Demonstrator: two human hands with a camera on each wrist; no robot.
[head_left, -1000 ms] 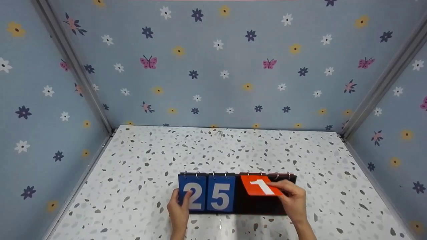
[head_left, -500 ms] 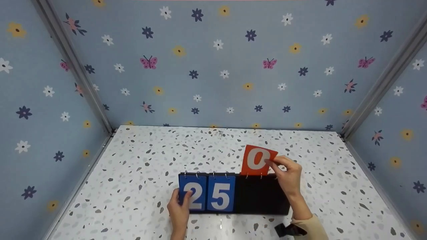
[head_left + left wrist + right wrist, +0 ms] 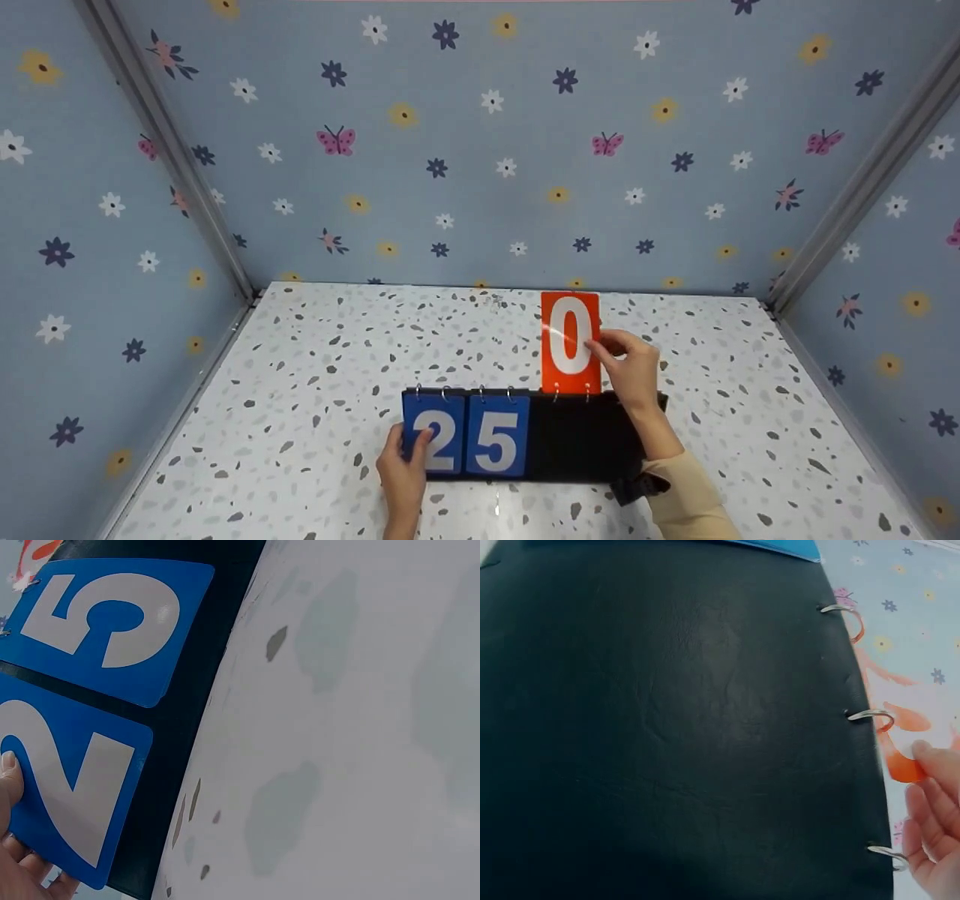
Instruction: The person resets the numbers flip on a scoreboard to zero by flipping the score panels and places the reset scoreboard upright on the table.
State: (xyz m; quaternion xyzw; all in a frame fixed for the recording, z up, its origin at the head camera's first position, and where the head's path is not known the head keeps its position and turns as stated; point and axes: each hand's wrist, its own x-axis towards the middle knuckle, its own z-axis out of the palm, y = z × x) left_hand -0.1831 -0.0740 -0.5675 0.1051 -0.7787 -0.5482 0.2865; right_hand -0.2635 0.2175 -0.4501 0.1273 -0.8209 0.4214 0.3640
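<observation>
A black flip scoreboard [image 3: 581, 446] stands on the table in the head view, with blue cards reading 2 [image 3: 442, 444] and 5 [image 3: 496, 442] on its left half. Its left end is gripped by my left hand [image 3: 403, 472], thumb over the 2 card and fingers behind the board. A red card with a white 0 [image 3: 571, 337] points up above the top edge, hung on two metal rings. My right hand [image 3: 634, 371] pinches that card's right edge between thumb and fingers. In the right wrist view, the bare black face fills most of the frame and the red card [image 3: 905, 765] looks washed out.
The scoreboard is near the front of a white speckled table [image 3: 337, 345]. Blue flowered panels [image 3: 480, 172] wall it in at the back and sides, joined by grey corner posts. A black strap [image 3: 637, 487] shows at my right sleeve.
My right hand lifted the red 1 card up and over the top edge, so its 0 side now faces me upright. My left hand kept its grip on the board.
</observation>
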